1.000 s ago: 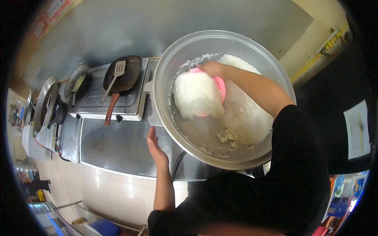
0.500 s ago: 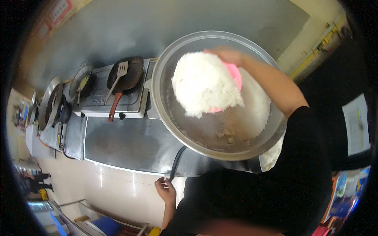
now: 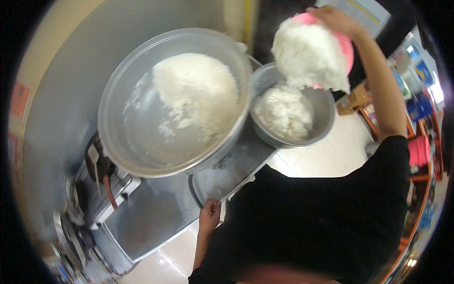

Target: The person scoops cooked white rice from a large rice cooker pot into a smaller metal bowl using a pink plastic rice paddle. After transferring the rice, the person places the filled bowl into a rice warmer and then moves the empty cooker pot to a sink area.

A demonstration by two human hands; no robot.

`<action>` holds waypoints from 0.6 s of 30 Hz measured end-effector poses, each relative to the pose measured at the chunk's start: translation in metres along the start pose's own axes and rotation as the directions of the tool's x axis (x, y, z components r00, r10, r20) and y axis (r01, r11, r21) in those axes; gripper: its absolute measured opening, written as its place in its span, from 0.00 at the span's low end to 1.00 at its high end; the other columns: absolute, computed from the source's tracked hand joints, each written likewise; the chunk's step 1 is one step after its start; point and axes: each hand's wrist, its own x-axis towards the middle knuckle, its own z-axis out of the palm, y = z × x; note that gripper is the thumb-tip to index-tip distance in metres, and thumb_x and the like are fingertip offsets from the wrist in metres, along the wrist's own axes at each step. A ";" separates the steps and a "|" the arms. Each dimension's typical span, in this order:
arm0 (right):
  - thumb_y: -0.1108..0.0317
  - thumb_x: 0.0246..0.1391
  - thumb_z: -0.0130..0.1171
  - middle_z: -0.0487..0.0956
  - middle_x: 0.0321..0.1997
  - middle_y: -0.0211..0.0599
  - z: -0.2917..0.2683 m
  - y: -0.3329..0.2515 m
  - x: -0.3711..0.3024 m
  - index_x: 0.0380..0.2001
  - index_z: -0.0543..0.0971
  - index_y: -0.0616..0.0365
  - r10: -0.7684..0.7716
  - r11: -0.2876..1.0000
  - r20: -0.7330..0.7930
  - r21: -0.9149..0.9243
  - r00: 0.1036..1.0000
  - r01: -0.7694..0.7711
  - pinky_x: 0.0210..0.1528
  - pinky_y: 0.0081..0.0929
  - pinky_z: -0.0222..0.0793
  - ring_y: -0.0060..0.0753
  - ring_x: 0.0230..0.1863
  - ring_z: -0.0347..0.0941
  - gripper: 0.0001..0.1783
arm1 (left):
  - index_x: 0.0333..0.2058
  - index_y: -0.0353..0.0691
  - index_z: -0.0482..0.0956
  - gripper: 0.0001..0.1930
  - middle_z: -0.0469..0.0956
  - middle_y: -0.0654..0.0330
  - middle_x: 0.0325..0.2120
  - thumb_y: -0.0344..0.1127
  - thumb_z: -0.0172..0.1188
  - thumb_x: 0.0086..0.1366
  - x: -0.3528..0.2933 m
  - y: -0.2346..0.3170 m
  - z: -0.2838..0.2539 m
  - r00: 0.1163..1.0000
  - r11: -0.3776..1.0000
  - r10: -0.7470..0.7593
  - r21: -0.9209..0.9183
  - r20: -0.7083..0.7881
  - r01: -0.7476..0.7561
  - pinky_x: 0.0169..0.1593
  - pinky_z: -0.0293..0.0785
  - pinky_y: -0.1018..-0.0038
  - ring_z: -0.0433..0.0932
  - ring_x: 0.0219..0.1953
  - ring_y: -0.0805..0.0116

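Note:
My right hand [image 3: 336, 21] grips the rim of a pink plastic bowl [image 3: 347, 53], tilted and heaped with cooked white rice [image 3: 308, 53]. The bowl is held over a smaller grey metal pot [image 3: 326, 106], where a mound of rice [image 3: 283, 111] lies in the bottom. To the left stands a large, wide aluminium pot [image 3: 142, 146] with rice [image 3: 196, 75] spread over its far right part and scraps stuck to its wall. My left hand [image 3: 210, 215] hangs low by the counter's near edge, fingers curled in, with nothing seen in them.
A metal counter [image 3: 151, 217] carries the large pot. A black hose [image 3: 194, 189] runs by its base. At the left is a stove [image 3: 118, 189] with a pan [image 3: 97, 156] and a slotted turner [image 3: 94, 158]. Shelves [image 3: 416, 189] with goods and a cardboard box [image 3: 354, 98] stand right.
My right hand has carried the rice-filled pink bowl from above the large pot rightward to over the smaller pot. The view has turned right. My left hand's fingers have curled in.

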 end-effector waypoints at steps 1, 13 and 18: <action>0.51 0.65 0.53 0.83 0.46 0.51 0.025 -0.007 -0.015 0.47 0.83 0.60 -0.054 0.987 -0.080 -0.154 0.995 0.041 0.57 0.39 0.72 0.50 0.50 0.80 0.24 | 0.39 0.38 0.79 0.09 0.76 0.57 0.20 0.38 0.61 0.70 0.004 0.005 0.001 0.998 0.999 0.041 -0.032 0.049 -0.040 0.29 0.70 0.70 0.73 0.21 0.69; 0.66 0.63 0.53 0.84 0.41 0.52 0.077 0.032 -0.100 0.46 0.79 0.62 -0.052 0.945 -0.105 -0.327 0.993 0.015 0.45 0.49 0.78 0.54 0.44 0.82 0.14 | 0.43 0.37 0.78 0.11 0.76 0.59 0.20 0.39 0.59 0.72 0.015 0.078 0.054 1.000 1.000 0.021 -0.011 0.022 -0.021 0.29 0.69 0.71 0.72 0.22 0.72; 0.61 0.64 0.55 0.83 0.48 0.45 0.101 0.044 -0.124 0.51 0.80 0.56 -0.293 0.869 -0.018 -0.421 0.956 0.258 0.47 0.40 0.79 0.46 0.46 0.82 0.16 | 0.43 0.36 0.78 0.10 0.74 0.62 0.19 0.38 0.59 0.72 0.031 0.120 0.108 0.996 0.981 -0.090 -0.173 -0.020 0.085 0.26 0.65 0.74 0.68 0.22 0.75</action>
